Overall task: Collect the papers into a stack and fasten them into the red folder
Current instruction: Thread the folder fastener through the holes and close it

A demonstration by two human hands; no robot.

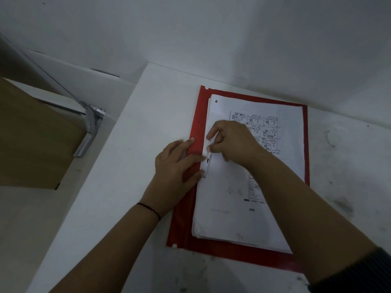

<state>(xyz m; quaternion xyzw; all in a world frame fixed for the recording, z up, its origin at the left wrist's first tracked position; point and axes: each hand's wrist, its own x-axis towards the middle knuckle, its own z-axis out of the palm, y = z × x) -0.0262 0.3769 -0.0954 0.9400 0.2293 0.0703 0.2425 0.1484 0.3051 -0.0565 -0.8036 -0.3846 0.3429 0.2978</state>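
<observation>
- Head view, step in hand: fastening, judged from the layout. Paper stack (249, 187) already gathered and lying on the open red folder (186, 218), right of centre of the frame, on the white table (127, 144).
- Left hand (175, 168): fingers straight, pressing flat on the folder's left margin beside the stack edge; holding nothing.
- Right hand (232, 140): fingers curled, pinching the white fastener strip (207, 163) at the stack's left edge, centre of frame.
- Whether the strip is locked: cannot tell; partly hidden by fingers.
- Next move, as judgement: calls for pressing the strip down flat and sliding its catch home while keeping the stack edge square.
- Count: one folder, one stack (sheet number not countable), one strip, two hands.
- Also present: one punched hole (216, 101) at the top sheet's upper left corner; one brown cabinet (31, 134), left of frame.
</observation>
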